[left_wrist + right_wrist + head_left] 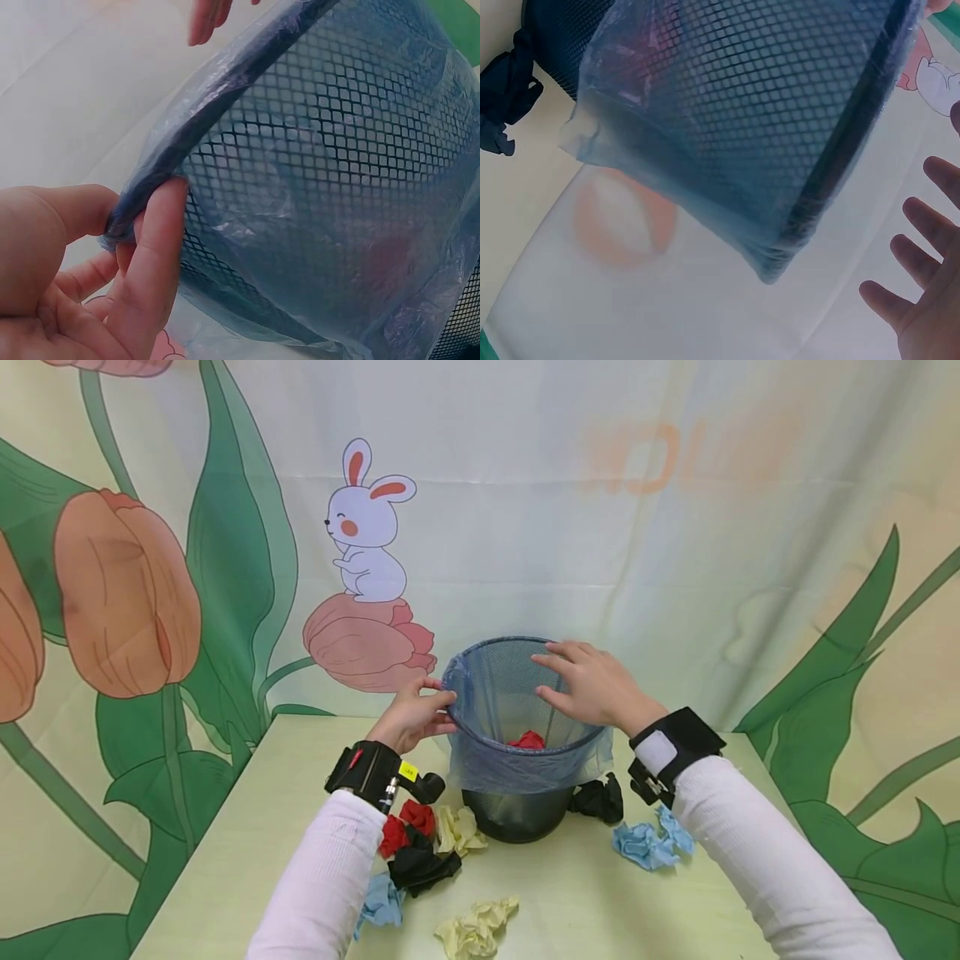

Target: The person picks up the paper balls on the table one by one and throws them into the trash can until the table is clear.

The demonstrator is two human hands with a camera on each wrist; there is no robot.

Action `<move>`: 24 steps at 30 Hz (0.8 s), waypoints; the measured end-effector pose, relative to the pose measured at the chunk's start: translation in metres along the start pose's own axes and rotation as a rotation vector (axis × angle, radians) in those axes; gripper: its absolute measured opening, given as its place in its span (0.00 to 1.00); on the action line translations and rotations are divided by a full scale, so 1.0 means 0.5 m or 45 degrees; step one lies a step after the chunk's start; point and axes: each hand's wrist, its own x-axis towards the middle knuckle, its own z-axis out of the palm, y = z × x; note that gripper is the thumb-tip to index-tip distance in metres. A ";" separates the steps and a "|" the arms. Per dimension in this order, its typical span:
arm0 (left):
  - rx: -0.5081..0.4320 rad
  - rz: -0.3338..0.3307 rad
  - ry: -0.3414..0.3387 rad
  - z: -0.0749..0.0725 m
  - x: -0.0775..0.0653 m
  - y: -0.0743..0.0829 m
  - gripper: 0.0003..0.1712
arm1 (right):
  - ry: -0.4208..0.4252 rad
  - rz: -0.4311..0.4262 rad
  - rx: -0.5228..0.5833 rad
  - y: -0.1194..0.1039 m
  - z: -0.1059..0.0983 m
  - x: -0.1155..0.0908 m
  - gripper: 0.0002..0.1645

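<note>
A black mesh wastebasket [517, 818] stands upright on the table, lined with a thin blue translucent bag [498, 770] folded down over its rim. Inside, a crumpled red paper ball [529, 741] shows near the bottom. My left hand [412, 717] pinches the bag-covered rim [161, 161] on the left side, thumb on one face and fingers on the other. Above the right part of the opening hovers my right hand [596, 685], its fingers spread and holding nothing. In the right wrist view, those fingers [922, 221] are apart from the rim.
Left of the basket lie crumpled papers: red [417, 816], cream [459, 831], black [423, 866] and blue [382, 900]. Another cream piece [476, 931] sits in front. To the right are a black piece [600, 799] and blue pieces [647, 846]. A printed curtain [525, 527] hangs behind the table.
</note>
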 end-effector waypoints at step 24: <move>0.003 0.005 -0.002 0.000 -0.002 0.000 0.23 | -0.077 0.333 0.078 0.095 0.047 -0.069 0.32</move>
